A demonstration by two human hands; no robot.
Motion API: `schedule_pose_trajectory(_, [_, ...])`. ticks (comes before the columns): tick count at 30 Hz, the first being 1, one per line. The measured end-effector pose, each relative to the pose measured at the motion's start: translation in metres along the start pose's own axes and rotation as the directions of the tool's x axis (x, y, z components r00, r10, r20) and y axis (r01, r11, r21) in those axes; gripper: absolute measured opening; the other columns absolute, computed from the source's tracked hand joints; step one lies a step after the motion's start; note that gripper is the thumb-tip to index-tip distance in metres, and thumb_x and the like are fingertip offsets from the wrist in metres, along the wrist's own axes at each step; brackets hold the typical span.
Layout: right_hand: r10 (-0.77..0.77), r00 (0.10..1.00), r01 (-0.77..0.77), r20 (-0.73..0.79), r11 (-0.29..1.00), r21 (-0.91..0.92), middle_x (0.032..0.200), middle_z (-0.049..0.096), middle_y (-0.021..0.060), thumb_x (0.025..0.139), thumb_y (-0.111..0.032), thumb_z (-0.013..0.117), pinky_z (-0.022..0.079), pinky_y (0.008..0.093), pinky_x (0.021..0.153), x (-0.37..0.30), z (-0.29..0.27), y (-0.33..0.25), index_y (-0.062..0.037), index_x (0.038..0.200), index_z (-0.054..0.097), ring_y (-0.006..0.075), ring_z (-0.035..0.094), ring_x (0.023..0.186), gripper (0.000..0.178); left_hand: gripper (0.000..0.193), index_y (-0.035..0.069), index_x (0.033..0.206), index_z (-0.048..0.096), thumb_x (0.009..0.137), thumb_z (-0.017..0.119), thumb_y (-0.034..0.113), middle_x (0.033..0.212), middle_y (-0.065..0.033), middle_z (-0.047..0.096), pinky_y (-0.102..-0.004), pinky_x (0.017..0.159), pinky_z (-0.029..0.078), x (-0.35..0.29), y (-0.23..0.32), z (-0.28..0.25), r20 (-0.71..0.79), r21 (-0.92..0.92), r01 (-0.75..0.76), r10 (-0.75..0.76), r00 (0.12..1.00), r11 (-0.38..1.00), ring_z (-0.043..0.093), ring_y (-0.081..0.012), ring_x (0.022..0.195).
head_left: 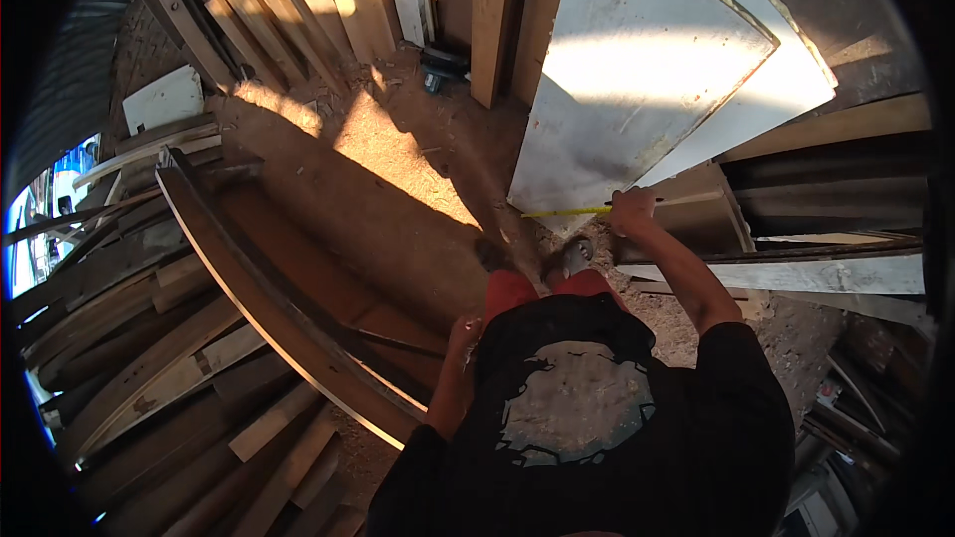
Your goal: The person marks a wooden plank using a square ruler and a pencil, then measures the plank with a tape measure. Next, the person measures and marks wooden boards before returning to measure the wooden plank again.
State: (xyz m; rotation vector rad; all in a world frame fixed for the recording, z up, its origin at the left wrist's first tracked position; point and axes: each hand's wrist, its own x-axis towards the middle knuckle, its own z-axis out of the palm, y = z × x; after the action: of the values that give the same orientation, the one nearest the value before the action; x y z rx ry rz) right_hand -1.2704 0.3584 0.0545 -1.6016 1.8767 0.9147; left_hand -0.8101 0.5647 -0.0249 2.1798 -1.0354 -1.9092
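Note:
My right hand [634,211] is closed at the lower edge of a large white panel [612,99]. From it a yellow tape measure blade [565,212] runs left along the panel's bottom corner. A thin dark stick, like a pencil or pen, pokes out on both sides of the same hand. The tape's case cannot be made out. My left hand [465,329] hangs low beside my left thigh, near a long brown wooden board. Its fingers are too small and dark to read, and nothing clearly shows in it.
A second white panel [766,89] leans behind the first. Timber planks [298,0] stand along the far wall, and stacked boards [169,358] fill the left. A long brown board [269,308] lies on edge beside me. Sawdust covers the floor [398,154]; a dark power tool [444,68] sits there.

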Motion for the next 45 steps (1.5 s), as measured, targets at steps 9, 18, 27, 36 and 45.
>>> schedule_pose_trajectory(9, [-0.107,0.991,0.079,-0.083,0.956,-0.282,0.117,0.071,0.0102,0.086,-0.028,0.068,0.050,0.0401,0.089,0.063,0.000,-0.063,-0.0149,0.117,0.072,0.0277,0.066,0.113,0.034,0.028,0.006,0.111,0.065,0.095,0.069,0.028,0.087,-0.0028,0.066,-0.0303,0.060,0.052,-0.041,-0.092,0.075,-0.083,-0.491,0.254,-0.335,0.939,0.833,0.064,-0.0129,0.070])
schedule_pose_trajectory(18, [-0.161,0.984,0.127,-0.077,0.937,-0.326,0.106,0.075,0.0081,0.088,-0.021,0.063,0.051,0.0397,0.087,0.066,-0.024,-0.092,-0.0158,0.108,0.076,0.0270,0.071,0.101,0.024,0.029,0.004,0.113,0.063,0.095,0.067,0.027,0.091,-0.0034,0.066,-0.0268,0.054,0.049,-0.039,-0.133,0.075,-0.028,-0.588,0.230,-0.303,0.952,0.776,0.061,-0.0103,0.065])
schedule_pose_trajectory(27, [-0.151,0.958,0.064,-0.244,0.941,-0.331,0.106,0.073,0.0106,0.084,-0.020,0.065,0.044,0.0413,0.093,0.025,-0.096,-0.065,-0.0164,0.103,0.078,0.0267,0.066,0.108,0.023,0.022,0.007,0.111,0.058,0.099,0.067,0.022,0.083,-0.0010,0.058,-0.0244,0.044,0.040,-0.005,-0.158,0.043,0.033,-0.772,0.091,-0.103,0.994,0.629,0.055,-0.0097,0.057])
schedule_pose_trajectory(36, [-0.229,0.829,-0.027,-0.510,0.895,-0.445,0.118,0.068,0.0112,0.090,-0.019,0.061,0.033,0.0433,0.104,-0.123,-0.305,0.008,-0.0132,0.107,0.077,0.0290,0.057,0.120,0.024,0.024,0.004,0.110,0.060,0.097,0.068,0.023,0.074,-0.0040,0.058,-0.0262,0.040,0.036,0.037,-0.112,0.023,0.033,-0.630,0.081,-0.078,0.996,0.773,0.052,-0.0123,0.049])
schedule_pose_trajectory(45, [-0.172,0.621,-0.244,-0.765,0.885,-0.398,0.118,0.065,0.0098,0.088,-0.005,0.062,0.035,0.0436,0.104,-0.169,-0.424,0.078,-0.0157,0.112,0.075,0.0270,0.055,0.121,0.030,0.020,0.009,0.112,0.059,0.099,0.063,0.024,0.088,-0.0007,0.061,-0.0237,0.050,0.043,0.067,-0.021,0.034,-0.045,-0.457,-0.036,0.017,0.999,0.889,0.057,-0.0112,0.062])
